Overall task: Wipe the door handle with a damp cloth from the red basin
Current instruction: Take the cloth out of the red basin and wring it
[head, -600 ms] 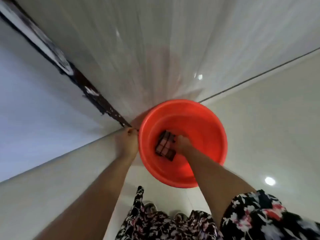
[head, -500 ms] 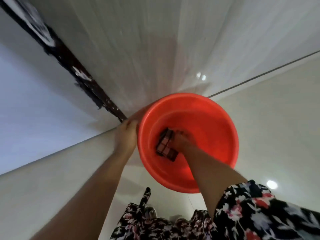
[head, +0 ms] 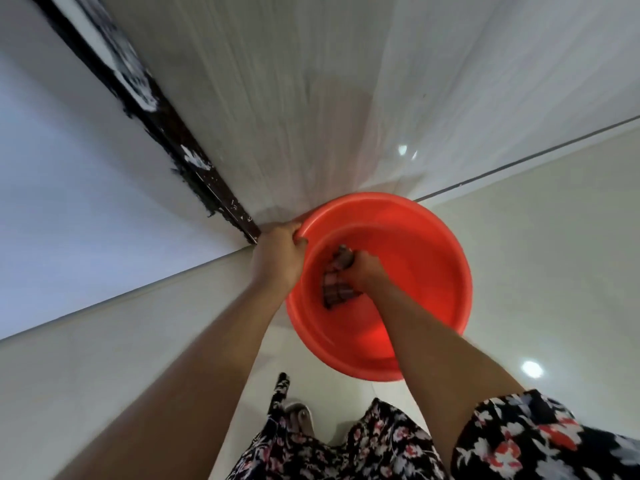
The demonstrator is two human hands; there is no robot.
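Note:
A round red basin [head: 426,244] is in the middle of the head view, close against a pale door or wall panel [head: 277,98]. My left hand [head: 277,252] grips the basin's left rim, thumb over the edge. Inside the basin my right hand [head: 363,268] is closed around a dark checked cloth [head: 334,289], bunched under the fingers with its lower part hanging loose. No door handle is in view.
A dark, chipped frame strip [head: 152,116] runs diagonally from the top left down to my left hand. Glossy pale floor tiles [head: 554,254] lie to the right and below. My flowered dress [head: 381,452] and a sandalled foot [head: 299,415] are at the bottom.
My left hand has shifted from beside the basin onto its rim and taken hold. My right hand has closed tighter on the cloth. The basin looks larger and nearer in the view.

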